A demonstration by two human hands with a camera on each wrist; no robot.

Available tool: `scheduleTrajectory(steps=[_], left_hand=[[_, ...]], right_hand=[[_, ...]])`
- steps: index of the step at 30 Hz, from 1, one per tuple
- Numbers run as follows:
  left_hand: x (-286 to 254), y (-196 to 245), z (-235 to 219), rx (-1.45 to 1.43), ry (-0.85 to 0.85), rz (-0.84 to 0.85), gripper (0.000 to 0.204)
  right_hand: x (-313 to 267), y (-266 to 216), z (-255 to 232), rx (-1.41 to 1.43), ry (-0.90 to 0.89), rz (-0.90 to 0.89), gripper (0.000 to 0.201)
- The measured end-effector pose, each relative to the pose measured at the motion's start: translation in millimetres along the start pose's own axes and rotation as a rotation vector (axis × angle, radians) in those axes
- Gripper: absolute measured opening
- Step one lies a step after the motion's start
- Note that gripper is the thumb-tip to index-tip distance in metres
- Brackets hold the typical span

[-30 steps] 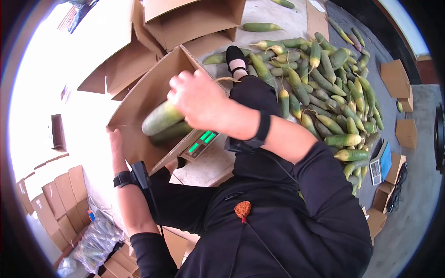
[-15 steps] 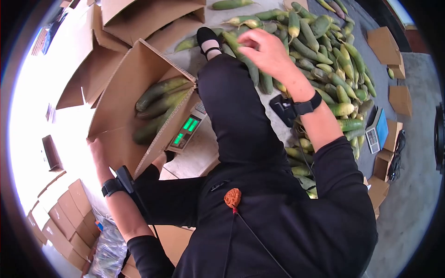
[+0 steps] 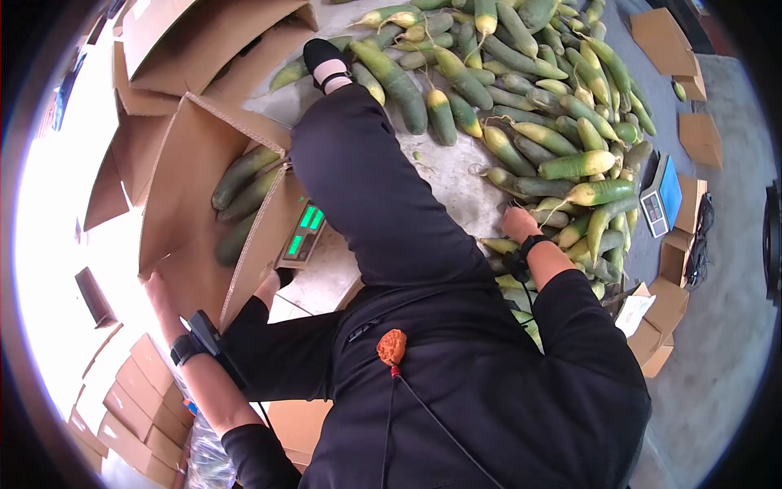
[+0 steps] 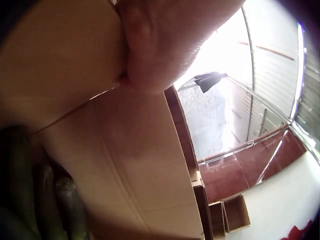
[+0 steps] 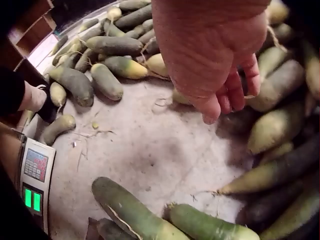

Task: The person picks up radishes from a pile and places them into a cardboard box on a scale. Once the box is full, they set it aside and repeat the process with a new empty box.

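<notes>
My left hand (image 3: 156, 295) grips the near left edge of an open cardboard box (image 3: 167, 196). In the left wrist view the heel of that hand (image 4: 160, 45) covers part of the box wall, and its fingertips are hidden. Several long green radishes (image 3: 244, 179) lie inside the box, at its right side. My right hand (image 3: 519, 223) is down at the near left side of a large heap of green radishes (image 3: 574, 165). Its thumb and loosely bent fingers hang close over the radishes in the right wrist view, with nothing visibly held.
A scale (image 3: 301, 236) with green lit digits shows beside the box, partly hidden by it. My bent leg (image 3: 383, 179) lies between box and heap. More open cartons (image 3: 204, 41) stand behind. A second scale (image 3: 661, 196) with a blue top stands right of the heap.
My right hand let go of a radish in the box, swung right across my leg and came down at the heap. My left hand stayed on the box edge. The view turned right.
</notes>
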State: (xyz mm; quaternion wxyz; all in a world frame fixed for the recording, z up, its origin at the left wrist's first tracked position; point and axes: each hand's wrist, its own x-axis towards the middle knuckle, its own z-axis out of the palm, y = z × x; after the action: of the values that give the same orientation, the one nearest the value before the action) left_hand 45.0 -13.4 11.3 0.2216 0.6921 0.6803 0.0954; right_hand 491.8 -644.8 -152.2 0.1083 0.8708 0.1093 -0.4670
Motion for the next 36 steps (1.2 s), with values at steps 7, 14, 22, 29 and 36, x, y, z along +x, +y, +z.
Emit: scheduleTrajectory(steps=[7,14,22,29,36], left_hand=[[2.4,-3.2,-3.0,0.017,0.047,-0.001,0.063],[5.2,-5.6,-1.8,0.059,0.040,0.041,0.059],[7.7,-10.7,0.4,-0.050,0.006,0.017,0.058],[9.1,-18.7,14.7,-0.041,-0.060,0.107,0.025],[12.3,-21.7,27.3,-0.131,0.062,0.028,0.058]], right_hand=[[16.0,29.8,6.0,0.233,0.111,0.038,0.041],[-18.0,43.5,11.2,1.600,0.657,0.462,0.052],[-3.0,91.4,-10.3,1.367,0.656,0.370,0.050],[-23.5,80.4,-126.7,1.761,0.963,-0.240,0.040],[-135.4,0.4,-243.5,2.030,1.065,-0.381,0.044]])
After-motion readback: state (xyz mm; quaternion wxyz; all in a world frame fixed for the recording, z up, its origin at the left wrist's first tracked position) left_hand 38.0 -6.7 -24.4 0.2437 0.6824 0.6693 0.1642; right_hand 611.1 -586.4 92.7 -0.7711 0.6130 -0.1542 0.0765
